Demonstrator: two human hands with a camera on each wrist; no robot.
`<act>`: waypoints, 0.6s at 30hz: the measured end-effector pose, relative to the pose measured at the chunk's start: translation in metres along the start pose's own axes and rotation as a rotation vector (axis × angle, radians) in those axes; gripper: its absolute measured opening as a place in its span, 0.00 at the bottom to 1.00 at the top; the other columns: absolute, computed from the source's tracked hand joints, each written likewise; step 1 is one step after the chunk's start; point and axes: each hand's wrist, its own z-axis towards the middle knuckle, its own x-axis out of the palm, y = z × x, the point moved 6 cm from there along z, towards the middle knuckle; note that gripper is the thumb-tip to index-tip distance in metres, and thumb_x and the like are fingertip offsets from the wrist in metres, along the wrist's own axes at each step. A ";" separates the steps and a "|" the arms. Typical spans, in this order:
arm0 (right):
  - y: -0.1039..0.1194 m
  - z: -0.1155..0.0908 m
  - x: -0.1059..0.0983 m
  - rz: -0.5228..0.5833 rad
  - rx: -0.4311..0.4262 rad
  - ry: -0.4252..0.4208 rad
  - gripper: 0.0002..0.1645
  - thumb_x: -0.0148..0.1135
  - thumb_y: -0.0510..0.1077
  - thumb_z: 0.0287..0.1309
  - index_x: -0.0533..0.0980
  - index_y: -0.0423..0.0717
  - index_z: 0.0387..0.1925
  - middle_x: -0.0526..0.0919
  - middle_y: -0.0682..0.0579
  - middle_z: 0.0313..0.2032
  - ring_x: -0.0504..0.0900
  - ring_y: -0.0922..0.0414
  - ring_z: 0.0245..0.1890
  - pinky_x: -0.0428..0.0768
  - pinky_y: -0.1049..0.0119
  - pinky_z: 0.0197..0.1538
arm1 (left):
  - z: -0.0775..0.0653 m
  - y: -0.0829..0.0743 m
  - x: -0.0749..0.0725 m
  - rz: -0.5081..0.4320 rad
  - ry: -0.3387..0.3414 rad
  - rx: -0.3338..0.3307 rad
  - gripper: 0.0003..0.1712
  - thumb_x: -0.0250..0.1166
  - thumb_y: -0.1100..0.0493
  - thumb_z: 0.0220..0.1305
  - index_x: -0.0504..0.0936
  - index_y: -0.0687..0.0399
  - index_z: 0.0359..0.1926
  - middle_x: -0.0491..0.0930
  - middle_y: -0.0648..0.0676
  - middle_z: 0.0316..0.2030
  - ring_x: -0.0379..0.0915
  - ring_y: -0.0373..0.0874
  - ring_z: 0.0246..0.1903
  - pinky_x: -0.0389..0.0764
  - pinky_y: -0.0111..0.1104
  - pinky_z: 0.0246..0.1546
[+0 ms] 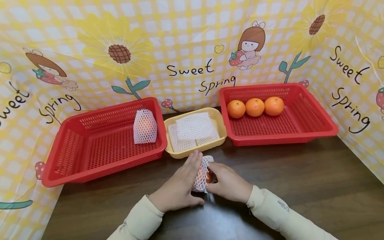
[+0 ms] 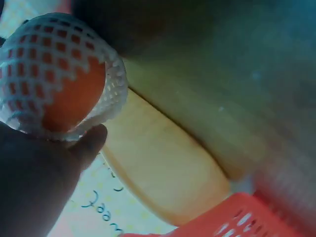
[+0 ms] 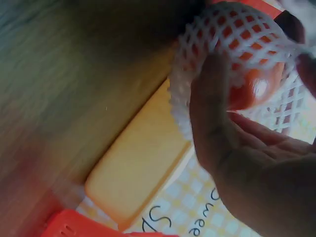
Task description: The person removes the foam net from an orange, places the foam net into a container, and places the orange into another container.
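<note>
An orange [image 2: 74, 98] sits partly inside a white foam net sleeve [image 1: 200, 176], between both hands above the table's front middle. Its bare skin shows through the sleeve's open end. My left hand [image 1: 178, 186] holds the wrapped side, fingers along the far side and thumb nearer me. With thumb and fingers my right hand [image 1: 226, 181] grips the sleeve at its open end; the thumb lies over the mesh in the right wrist view. Parts of the fingers are hidden behind the fruit.
Beyond the hands, a yellow tray [image 1: 180, 155] holds several foam net sleeves [image 1: 193, 126]. The left red basket [image 1: 105, 166] contains one netted fruit [image 1: 145, 126]; the right red basket [image 1: 282, 138] contains three bare oranges [image 1: 255, 107]. A patterned cloth [image 1: 186, 40] hangs behind.
</note>
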 end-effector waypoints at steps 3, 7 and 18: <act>-0.002 0.004 0.009 -0.037 0.001 0.065 0.17 0.71 0.43 0.45 0.76 0.44 0.37 0.76 0.54 0.35 0.74 0.53 0.40 0.74 0.60 0.41 | -0.005 0.000 0.001 -0.161 0.050 -0.047 0.80 0.81 0.44 0.50 0.24 0.47 0.79 0.26 0.58 0.79 0.18 0.45 0.77 0.46 0.51 0.72; 0.000 0.009 0.017 -0.082 -0.042 0.107 0.34 0.72 0.45 0.43 0.76 0.33 0.53 0.78 0.42 0.51 0.73 0.42 0.55 0.74 0.49 0.57 | -0.014 0.000 -0.001 -0.320 0.068 -0.085 0.77 0.79 0.44 0.53 0.22 0.41 0.79 0.21 0.51 0.79 0.16 0.42 0.76 0.43 0.53 0.72; 0.004 0.003 0.023 -0.105 -0.199 0.090 0.39 0.78 0.48 0.42 0.73 0.47 0.58 0.70 0.51 0.50 0.72 0.57 0.45 0.75 0.64 0.45 | -0.028 0.023 -0.009 -0.307 0.062 -0.225 0.57 0.65 0.35 0.65 0.39 0.39 0.82 0.48 0.52 0.78 0.47 0.49 0.75 0.55 0.55 0.69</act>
